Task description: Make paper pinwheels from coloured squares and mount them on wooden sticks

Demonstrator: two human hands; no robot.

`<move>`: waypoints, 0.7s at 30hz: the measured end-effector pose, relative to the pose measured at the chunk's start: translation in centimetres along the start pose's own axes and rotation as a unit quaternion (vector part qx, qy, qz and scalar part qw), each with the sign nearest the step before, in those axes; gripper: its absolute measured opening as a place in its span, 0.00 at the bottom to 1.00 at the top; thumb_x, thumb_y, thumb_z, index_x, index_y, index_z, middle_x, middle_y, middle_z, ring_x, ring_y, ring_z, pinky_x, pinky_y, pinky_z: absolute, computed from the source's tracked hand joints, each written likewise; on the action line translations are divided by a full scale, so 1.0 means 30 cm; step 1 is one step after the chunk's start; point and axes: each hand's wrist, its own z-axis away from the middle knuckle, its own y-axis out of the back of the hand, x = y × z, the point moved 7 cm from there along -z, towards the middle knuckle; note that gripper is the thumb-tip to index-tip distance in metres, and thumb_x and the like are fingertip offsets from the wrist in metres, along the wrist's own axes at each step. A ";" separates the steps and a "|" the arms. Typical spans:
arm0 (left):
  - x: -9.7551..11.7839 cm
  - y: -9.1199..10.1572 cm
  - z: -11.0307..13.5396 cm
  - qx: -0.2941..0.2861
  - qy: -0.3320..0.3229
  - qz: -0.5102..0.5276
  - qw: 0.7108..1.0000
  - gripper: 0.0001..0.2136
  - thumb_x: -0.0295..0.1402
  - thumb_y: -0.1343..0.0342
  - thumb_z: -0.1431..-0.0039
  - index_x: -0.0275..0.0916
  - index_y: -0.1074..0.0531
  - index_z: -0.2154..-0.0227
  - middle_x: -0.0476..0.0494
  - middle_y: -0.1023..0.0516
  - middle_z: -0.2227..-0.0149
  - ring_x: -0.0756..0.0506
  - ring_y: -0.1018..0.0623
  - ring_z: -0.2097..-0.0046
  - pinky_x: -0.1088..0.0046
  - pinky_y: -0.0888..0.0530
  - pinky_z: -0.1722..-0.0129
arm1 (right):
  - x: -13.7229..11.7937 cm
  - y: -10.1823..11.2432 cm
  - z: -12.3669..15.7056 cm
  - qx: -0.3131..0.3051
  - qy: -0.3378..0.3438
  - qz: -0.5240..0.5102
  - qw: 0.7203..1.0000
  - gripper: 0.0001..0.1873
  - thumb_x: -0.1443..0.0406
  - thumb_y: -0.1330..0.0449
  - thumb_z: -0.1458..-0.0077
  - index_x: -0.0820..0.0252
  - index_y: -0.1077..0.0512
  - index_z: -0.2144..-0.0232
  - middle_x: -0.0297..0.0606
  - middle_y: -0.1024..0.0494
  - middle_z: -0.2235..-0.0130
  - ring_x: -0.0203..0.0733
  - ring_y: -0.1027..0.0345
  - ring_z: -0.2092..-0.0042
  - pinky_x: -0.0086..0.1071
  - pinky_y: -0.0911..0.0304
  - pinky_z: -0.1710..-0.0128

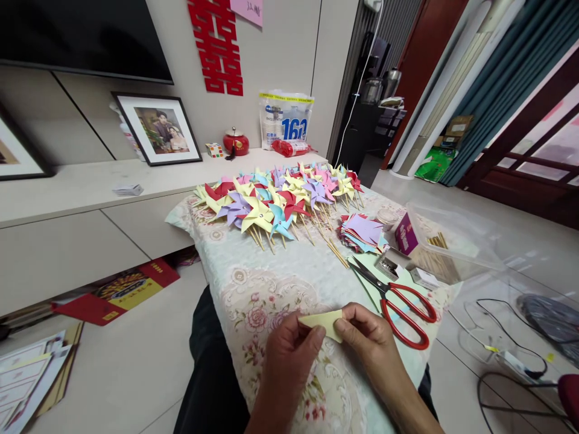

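A small folded piece of pale yellow paper [324,322] is pinched between both my hands just above the near end of the table. My left hand [289,355] grips its left end with thumb and fingers closed. My right hand [366,337] holds the right end, fingers curled over it. Red-handled scissors [398,301] lie just to the right of my right hand. Farther off on the flowered tablecloth [253,289] lies a big heap of finished paper pinwheels [280,196] on wooden sticks.
A stack of cut coloured paper squares [362,232] sits beside a clear plastic box [447,247] holding wooden sticks. A low cabinet [67,199] with framed photos lies to the left. Cables and a power strip [511,355] lie on the floor at right.
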 end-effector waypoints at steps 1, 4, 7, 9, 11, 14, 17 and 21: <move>0.002 0.000 0.003 0.009 0.007 0.010 1.000 0.09 0.38 0.34 0.50 0.36 0.23 0.71 0.47 0.22 0.74 0.48 0.28 0.71 0.73 0.31 0.69 | -0.002 -0.004 0.005 -0.006 0.002 0.005 1.000 0.16 0.52 0.36 0.45 0.59 0.26 0.71 0.32 0.29 0.74 0.37 0.38 0.71 0.29 0.43 0.71; 0.009 -0.001 0.009 0.029 0.035 0.039 0.998 0.09 0.37 0.34 0.51 0.37 0.22 0.71 0.48 0.22 0.74 0.48 0.27 0.71 0.72 0.30 0.67 | -0.009 -0.007 0.017 -0.013 0.015 0.054 0.998 0.16 0.53 0.36 0.44 0.60 0.26 0.72 0.33 0.29 0.74 0.38 0.39 0.71 0.29 0.43 0.70; 0.012 -0.012 0.010 0.032 0.044 0.060 0.997 0.08 0.36 0.32 0.53 0.37 0.22 0.71 0.50 0.23 0.75 0.49 0.28 0.72 0.74 0.31 0.69 | -0.007 0.000 0.023 0.001 0.011 0.086 0.996 0.19 0.53 0.38 0.44 0.60 0.31 0.78 0.30 0.35 0.78 0.35 0.45 0.73 0.28 0.48 0.74; 0.010 -0.020 0.008 0.032 0.039 0.060 0.997 0.10 0.35 0.31 0.54 0.37 0.21 0.70 0.50 0.23 0.75 0.50 0.29 0.72 0.75 0.32 0.70 | -0.003 0.001 0.027 0.006 0.005 0.083 0.997 0.20 0.52 0.38 0.43 0.59 0.33 0.78 0.29 0.37 0.78 0.35 0.47 0.74 0.28 0.49 0.75; 0.001 -0.019 0.006 0.041 0.040 0.065 0.996 0.10 0.36 0.31 0.55 0.37 0.21 0.71 0.51 0.24 0.77 0.51 0.31 0.73 0.76 0.33 0.72 | -0.003 -0.006 0.030 0.000 0.007 0.082 0.997 0.20 0.52 0.39 0.43 0.59 0.33 0.78 0.29 0.37 0.78 0.34 0.47 0.74 0.28 0.49 0.75; -0.018 -0.014 0.005 0.048 0.054 0.095 0.993 0.10 0.38 0.31 0.54 0.37 0.23 0.75 0.53 0.27 0.79 0.52 0.34 0.75 0.76 0.35 0.72 | -0.009 -0.021 0.036 -0.017 0.025 0.104 0.994 0.19 0.53 0.40 0.41 0.59 0.31 0.76 0.29 0.35 0.77 0.35 0.44 0.74 0.28 0.47 0.74; -0.024 -0.015 0.004 0.046 0.069 0.110 0.990 0.10 0.38 0.31 0.54 0.37 0.23 0.75 0.52 0.28 0.78 0.51 0.34 0.74 0.75 0.34 0.71 | -0.021 -0.032 0.039 -0.012 0.049 0.147 0.988 0.18 0.54 0.40 0.40 0.59 0.31 0.76 0.30 0.34 0.77 0.35 0.42 0.74 0.28 0.46 0.74; -0.006 -0.019 0.000 0.045 0.077 0.112 0.990 0.10 0.37 0.30 0.56 0.38 0.23 0.74 0.53 0.29 0.78 0.51 0.34 0.74 0.75 0.34 0.73 | -0.053 -0.042 0.045 -0.034 0.082 0.178 0.980 0.18 0.54 0.43 0.38 0.58 0.30 0.75 0.32 0.29 0.75 0.36 0.38 0.73 0.28 0.42 0.72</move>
